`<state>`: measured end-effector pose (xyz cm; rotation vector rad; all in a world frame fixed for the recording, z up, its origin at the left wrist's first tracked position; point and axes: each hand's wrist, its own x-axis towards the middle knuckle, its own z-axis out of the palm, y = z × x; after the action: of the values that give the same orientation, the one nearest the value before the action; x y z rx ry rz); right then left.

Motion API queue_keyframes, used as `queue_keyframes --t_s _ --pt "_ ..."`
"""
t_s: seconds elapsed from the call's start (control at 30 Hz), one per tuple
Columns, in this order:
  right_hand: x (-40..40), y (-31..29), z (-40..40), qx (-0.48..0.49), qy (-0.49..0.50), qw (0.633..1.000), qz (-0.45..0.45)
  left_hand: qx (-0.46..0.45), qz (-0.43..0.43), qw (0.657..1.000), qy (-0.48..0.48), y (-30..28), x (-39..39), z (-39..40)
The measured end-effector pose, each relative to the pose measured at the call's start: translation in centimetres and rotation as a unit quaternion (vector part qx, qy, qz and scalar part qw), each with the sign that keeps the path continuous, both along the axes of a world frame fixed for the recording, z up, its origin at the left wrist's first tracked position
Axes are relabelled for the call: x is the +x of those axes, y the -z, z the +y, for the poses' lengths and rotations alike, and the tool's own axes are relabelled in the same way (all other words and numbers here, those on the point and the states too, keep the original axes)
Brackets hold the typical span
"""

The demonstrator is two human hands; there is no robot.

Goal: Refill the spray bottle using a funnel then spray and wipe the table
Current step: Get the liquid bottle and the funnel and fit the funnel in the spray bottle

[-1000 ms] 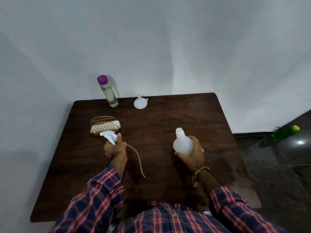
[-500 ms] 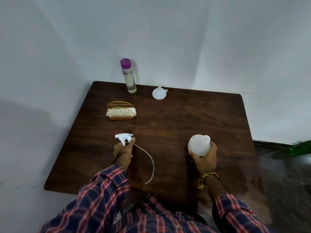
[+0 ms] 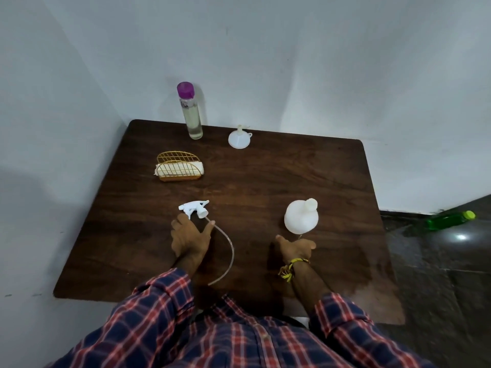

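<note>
My shirt [image 3: 239, 338] hides the bench's [image 3: 265, 181] near edge; I can't tell whether my right grip [image 3: 295, 247] touches the bottle [image 3: 301, 217].

The left hand [image 3: 189, 239] has let go of the spray head [image 3: 195, 208], now lying on the table [image 3: 265, 187]; the right hand [image 3: 295, 247] has apparently released the white bottle [image 3: 301, 217], drawn back nearer.

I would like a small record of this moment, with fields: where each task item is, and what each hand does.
spray bottle: upright on the table, neck open
spray head: lying on the table, tube curving toward the person
funnel: upside down near the far edge
refill bottle: upright, purple cap on
cloth holder: gold wire, white cloth inside
left hand: open, beside the spray head
right hand: open, just short of the spray bottle
</note>
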<state>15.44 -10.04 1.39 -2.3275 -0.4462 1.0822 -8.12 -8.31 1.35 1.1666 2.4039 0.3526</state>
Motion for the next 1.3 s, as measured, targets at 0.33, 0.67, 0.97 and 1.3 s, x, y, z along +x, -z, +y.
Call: queue_keyframes --t_s 0.33,0.67,0.97,1.3 --pt "-6.2 -1.1 1.9 0.025 -0.117 0.992 0.043 0.011 -0.031 0.999 -0.005 0.9 -7.1 -0.3" --pt "-14.4 -6.8 11.0 0.179 -0.312 0.930 -0.080 -0.202 -0.028 0.968 0.149 2.1 -14.1 2.6" --pt "-20.5 -6.0 22.6 0.232 -0.318 0.915 -0.087 -0.250 -0.059 0.959 0.119 2.7 -14.1 4.9" --pt "-25.4 -5.2 34.4 0.250 -0.342 0.904 -0.054 -0.261 -0.072 0.955 0.118 3.2 -14.5 5.1"
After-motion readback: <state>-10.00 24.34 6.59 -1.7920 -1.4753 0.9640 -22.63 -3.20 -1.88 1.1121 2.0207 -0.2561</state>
